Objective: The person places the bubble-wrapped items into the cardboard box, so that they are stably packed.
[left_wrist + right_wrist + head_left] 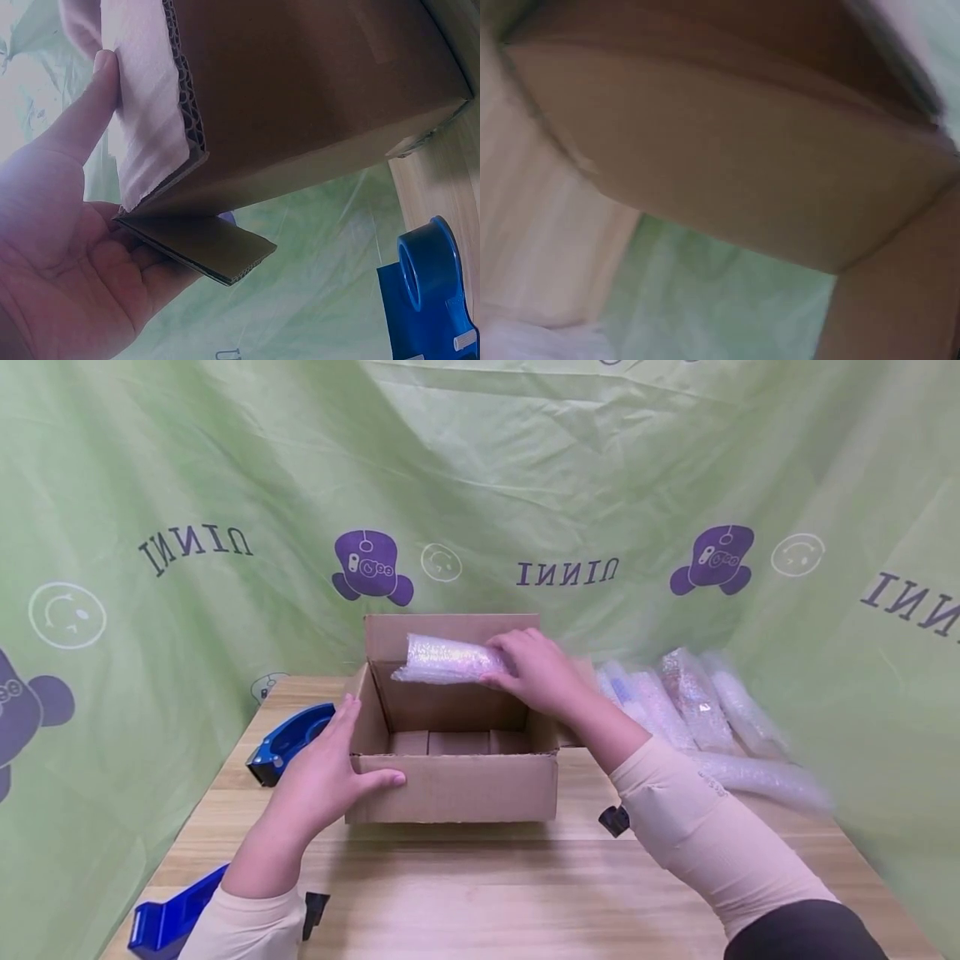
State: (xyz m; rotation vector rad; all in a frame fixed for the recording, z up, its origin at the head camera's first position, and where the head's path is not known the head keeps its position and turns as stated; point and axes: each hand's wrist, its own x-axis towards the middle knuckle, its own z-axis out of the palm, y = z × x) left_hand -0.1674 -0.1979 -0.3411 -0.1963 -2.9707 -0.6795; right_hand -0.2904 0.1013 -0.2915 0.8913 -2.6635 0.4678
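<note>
A brown cardboard box (453, 789) stands on the wooden table with its top open and its back flap raised. My left hand (322, 781) rests at its front left corner, fingers straight along the left side and thumb against the front. In the left wrist view that thumb lies over a flap (146, 112), with the fingers behind a smaller side flap (202, 244). Over the box opening, my right hand (536, 668) grips one end of a bubble-wrapped bundle (450, 658), which lies sideways. What is inside the wrap is hidden. Only the box (727, 142) shows clearly in the blurred right wrist view.
Several more bubble-wrapped bundles (693, 697) lie at the right of the table. Left of the box is a blue tape dispenser (288, 743). A blue plastic object (172, 914) sits near the front left edge. A green printed cloth (465, 485) hangs behind the table.
</note>
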